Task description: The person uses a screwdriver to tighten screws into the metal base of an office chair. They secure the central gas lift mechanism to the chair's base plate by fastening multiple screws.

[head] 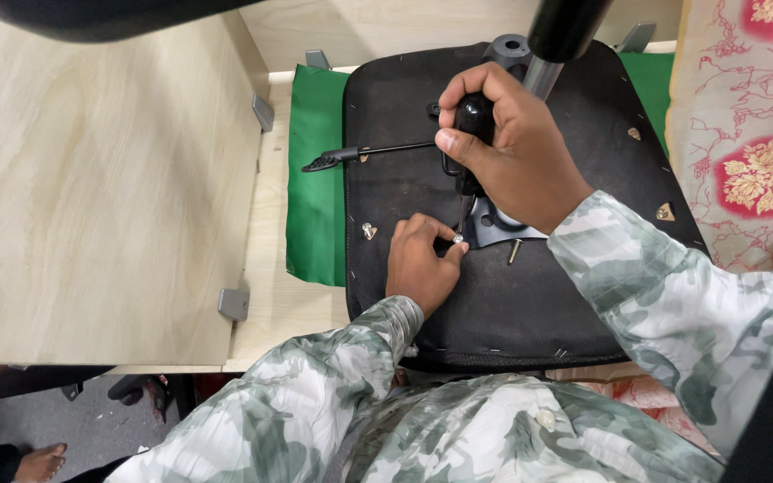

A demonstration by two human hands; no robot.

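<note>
Screwdriver [473, 121] in right hand [516, 152], left hand [420, 264] steadying one bolt [458, 240], one loose [513, 251]

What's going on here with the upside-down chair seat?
A person in a camouflage shirt is working on an overturned black seat base lying on green cloth. The right hand grips a black-handled screwdriver held upright, while the left hand pinches a screw at the metal bracket. Another screw lies loose nearby.

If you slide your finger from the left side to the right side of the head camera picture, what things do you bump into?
Pale wooden panel → green cloth → left hand pinching a bolt → loose screw → red and gold flowered fabric.
</note>
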